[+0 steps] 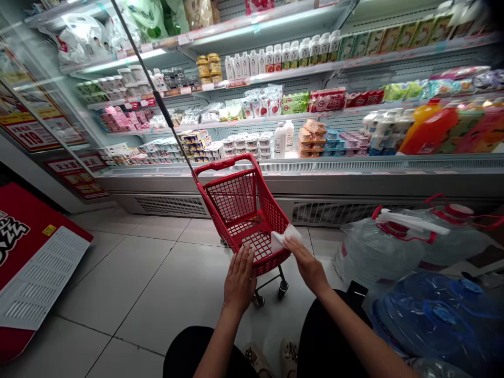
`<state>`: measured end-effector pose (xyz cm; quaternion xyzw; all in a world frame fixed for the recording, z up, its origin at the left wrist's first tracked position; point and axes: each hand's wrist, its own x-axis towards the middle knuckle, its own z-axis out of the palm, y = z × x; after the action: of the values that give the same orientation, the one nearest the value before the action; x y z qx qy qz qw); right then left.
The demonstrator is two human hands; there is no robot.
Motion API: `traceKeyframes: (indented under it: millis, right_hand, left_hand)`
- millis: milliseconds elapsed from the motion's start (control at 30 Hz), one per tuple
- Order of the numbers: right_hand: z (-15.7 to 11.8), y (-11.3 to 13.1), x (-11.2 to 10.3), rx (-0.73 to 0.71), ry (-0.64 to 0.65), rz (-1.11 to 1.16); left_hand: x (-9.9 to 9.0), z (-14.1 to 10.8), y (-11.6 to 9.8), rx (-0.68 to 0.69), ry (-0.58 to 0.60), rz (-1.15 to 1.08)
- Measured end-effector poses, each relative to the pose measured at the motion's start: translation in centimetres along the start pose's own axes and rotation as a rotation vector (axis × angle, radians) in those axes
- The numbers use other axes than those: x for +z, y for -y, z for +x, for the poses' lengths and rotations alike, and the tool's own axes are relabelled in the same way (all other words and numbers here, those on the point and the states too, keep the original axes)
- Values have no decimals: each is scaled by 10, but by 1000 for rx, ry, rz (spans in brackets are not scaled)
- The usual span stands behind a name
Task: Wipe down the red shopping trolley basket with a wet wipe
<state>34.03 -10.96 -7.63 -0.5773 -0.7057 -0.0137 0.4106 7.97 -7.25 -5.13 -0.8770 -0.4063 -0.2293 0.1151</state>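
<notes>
A small red plastic shopping cart (271, 210) stands on the tiled floor in front of me, with a tall thin pole (158, 101) rising from its handle side. My left hand (240, 279) rests at the near left corner of the basket, its fingers stretched out and holding nothing. At the near right corner, my right hand (307, 264) presses a crumpled white wipe (286, 237) onto the basket's rim. Part of the wipe hangs over the inside of the basket. Whether it is cloth or paper I cannot tell. No goods show inside the basket.
Behind the cart runs a refrigerated shelf (354, 181) stocked with bottles, cartons and cups. Large clear water jugs (378, 252) and blue water jugs (437, 310) stand close at my right. A red and white freezer (39, 278) is at the left. My knees flank the near side.
</notes>
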Motion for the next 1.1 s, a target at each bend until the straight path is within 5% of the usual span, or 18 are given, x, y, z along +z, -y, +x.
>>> traceKeyframes:
  millis: [100,267,367,467,633,767,933,1000,1100]
  right_hand:
    - [2,-7,-1,55,-70,7]
    - [-11,53,42,-73,-17,97]
    - [-19,72,47,-147,61,116]
    - [-17,47,27,-147,102,88]
    - [-4,-13,-3,28,-23,53]
    - [-4,12,15,26,-67,114]
    - [-16,73,43,-136,79,162]
    - [-16,66,38,-188,124,158]
    - [-5,21,15,-171,119,134]
  left_hand:
    - [5,4,-6,-28,-8,-11]
    - [19,7,-26,-113,-85,-30]
    - [15,4,-26,-126,-89,-4]
    - [5,1,-21,-104,-49,18]
    - [-3,2,-25,-122,-26,12]
    - [8,4,-33,-151,-58,-10]
    - [13,1,-26,-157,-87,12]
    - [9,-2,-18,-133,-62,36]
    - [1,-6,-8,-95,-7,54]
